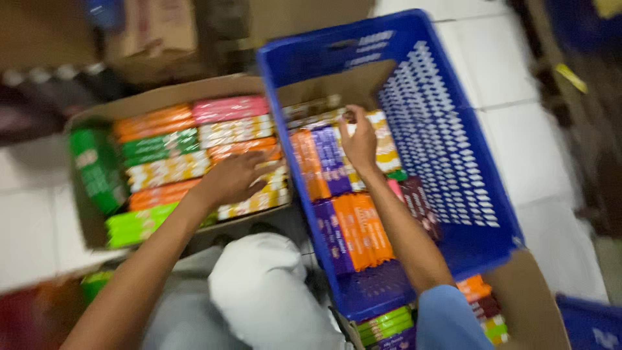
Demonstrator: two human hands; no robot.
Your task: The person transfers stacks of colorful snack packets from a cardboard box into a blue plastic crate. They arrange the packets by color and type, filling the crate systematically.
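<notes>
Flat glossy packets in orange, pink, green and yellow are packed in one cardboard box [162, 97], where the left hand [234, 178] lies spread. In one perforated blue plastic crate [453, 149], a yellow packet [382, 139] is pinched by the right hand [358, 139].

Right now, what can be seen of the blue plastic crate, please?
The blue crate looks like moulded plastic, with slotted walls and a handle opening at its far end. It stands open on a pale tiled floor, beside a cardboard box. Orange, purple and dark flat packets fill its left part. The right hand reaches inside, on the packets.
</notes>
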